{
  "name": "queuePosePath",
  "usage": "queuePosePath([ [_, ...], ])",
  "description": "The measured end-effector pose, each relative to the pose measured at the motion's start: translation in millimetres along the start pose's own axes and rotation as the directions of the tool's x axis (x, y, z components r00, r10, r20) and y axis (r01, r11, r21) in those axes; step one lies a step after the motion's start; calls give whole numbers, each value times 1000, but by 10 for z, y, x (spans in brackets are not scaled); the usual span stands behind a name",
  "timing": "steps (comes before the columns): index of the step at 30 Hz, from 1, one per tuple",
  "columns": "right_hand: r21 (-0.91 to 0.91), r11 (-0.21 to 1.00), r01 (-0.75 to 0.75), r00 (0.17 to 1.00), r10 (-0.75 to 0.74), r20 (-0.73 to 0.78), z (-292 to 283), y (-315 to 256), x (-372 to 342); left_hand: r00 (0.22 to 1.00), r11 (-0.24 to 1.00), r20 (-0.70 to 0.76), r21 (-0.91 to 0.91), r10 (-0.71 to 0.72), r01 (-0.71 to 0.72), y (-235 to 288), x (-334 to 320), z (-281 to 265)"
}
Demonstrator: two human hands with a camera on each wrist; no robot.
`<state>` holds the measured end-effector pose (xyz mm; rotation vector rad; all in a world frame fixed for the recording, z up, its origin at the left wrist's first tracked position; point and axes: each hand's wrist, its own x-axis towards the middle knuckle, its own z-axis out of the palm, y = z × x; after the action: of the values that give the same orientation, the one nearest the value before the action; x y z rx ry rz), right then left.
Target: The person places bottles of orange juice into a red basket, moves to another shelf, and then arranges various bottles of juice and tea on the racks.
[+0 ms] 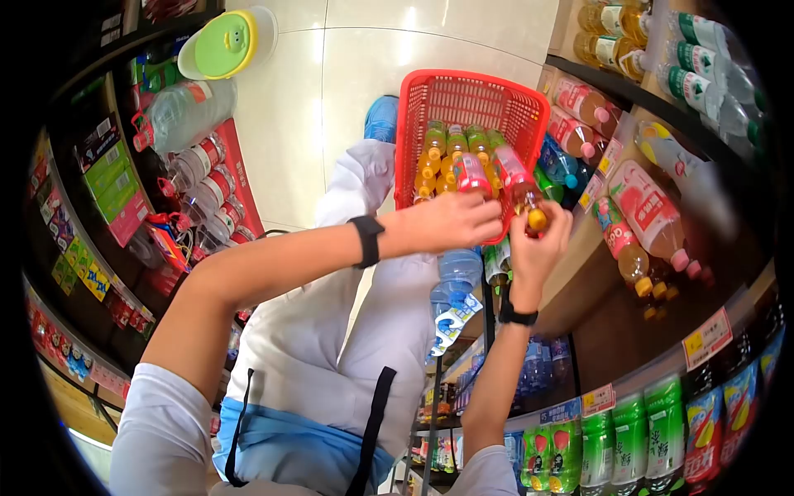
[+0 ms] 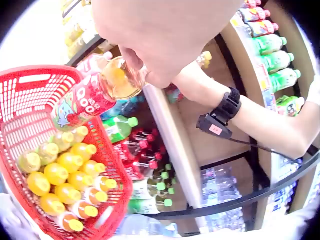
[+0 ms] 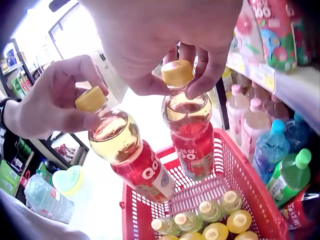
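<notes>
In the right wrist view, my left hand (image 3: 55, 95) pinches the yellow cap of a red-labelled Qoo juice bottle (image 3: 145, 175), which hangs tilted. Beside it, my right hand (image 3: 170, 40) grips the yellow cap of a second Qoo juice bottle (image 3: 192, 155), hanging closer to upright. Both bottles are partly full of pale amber drink and hang over a red plastic basket (image 1: 475, 77). Rows of small bottles with orange or yellowish drink (image 2: 67, 162) stand inside the basket. From the head view, both hands (image 1: 451, 221) are close together at the basket's near side.
Drink shelves (image 1: 645, 355) line the right side, with more Qoo bottles (image 1: 620, 240) and green tea bottles (image 1: 628, 438). Opposite stand large water bottles (image 1: 186, 116) and a yellow-green lidded tub (image 1: 225, 45). A blue shoe (image 1: 381, 118) rests on the tiled floor (image 1: 356, 50) beside the basket.
</notes>
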<state>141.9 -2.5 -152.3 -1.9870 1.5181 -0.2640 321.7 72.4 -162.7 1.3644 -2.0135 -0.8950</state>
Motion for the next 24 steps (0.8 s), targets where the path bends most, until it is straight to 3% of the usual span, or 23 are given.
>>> queuePosePath([
  [4, -94, 995, -32, 998, 37, 43, 640, 286, 320, 988, 990, 61, 10, -141, 140, -651, 149, 316],
  [11, -127, 991, -37, 991, 53, 127, 1369, 955, 626, 973, 976, 82, 17, -218, 217, -1386, 341, 961],
  [17, -82, 991, -104, 984, 115, 134, 1668, 1196, 690, 954, 964, 164, -44, -252, 262, -1588, 367, 1397],
  [20, -128, 990, -52, 990, 68, 125, 1795, 1231, 626, 905, 911, 173, -78, -388, 405, -1604, 334, 1470],
  [23, -131, 984, -119, 988, 130, 85, 1859, 1150, 563, 935, 933, 136, -110, -328, 343, -1632, 312, 1528],
  [24, -97, 981, -166, 983, 173, 62, 1877, 1141, 562, 913, 915, 178, -109, -366, 388, -1625, 326, 1532],
])
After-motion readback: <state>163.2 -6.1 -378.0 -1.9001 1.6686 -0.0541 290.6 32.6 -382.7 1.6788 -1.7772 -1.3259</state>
